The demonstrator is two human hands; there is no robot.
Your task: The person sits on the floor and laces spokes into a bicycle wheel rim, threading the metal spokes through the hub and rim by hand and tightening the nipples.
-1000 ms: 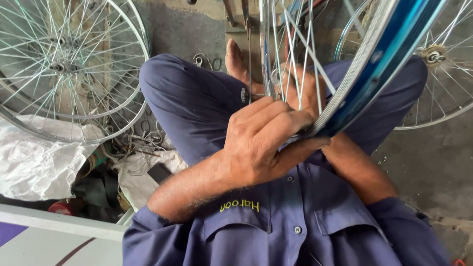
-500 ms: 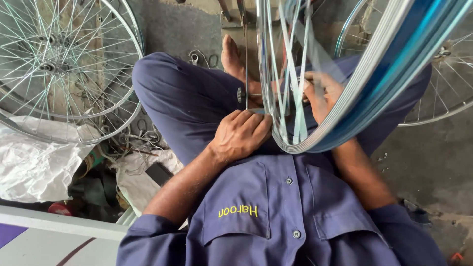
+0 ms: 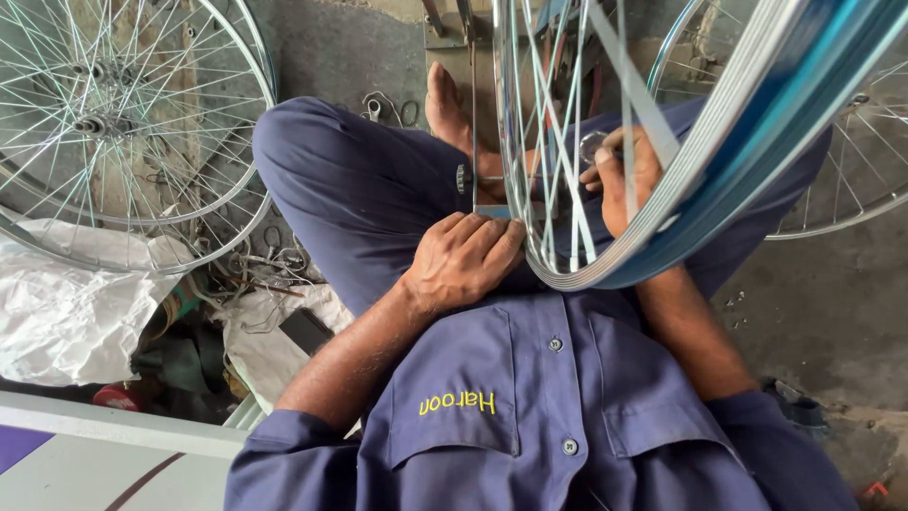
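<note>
A spoked bicycle wheel rim (image 3: 605, 274) with a blue inner band stands upright over my lap, held in a metal stand (image 3: 470, 114). My left hand (image 3: 462, 263) rests on my thigh with curled fingers pressed on the rim's lower left edge. My right hand (image 3: 626, 180) is behind the spokes, inside the wheel, pinching a small round metal tool (image 3: 593, 148) at a spoke. I sit cross-legged in dark blue work clothes, with my bare foot (image 3: 445, 112) beside the stand.
Two other spoked wheels (image 3: 123, 132) lean at the left, another wheel (image 3: 851, 170) at the right. A crumpled white bag (image 3: 66, 308) and loose wires and scrap (image 3: 265, 270) lie on the concrete floor by my left knee. A pale board (image 3: 85, 454) is at lower left.
My left hand has let go of the top of the rim and slid down to its lower left edge. My right hand with the small tool has come into view behind the spokes.
</note>
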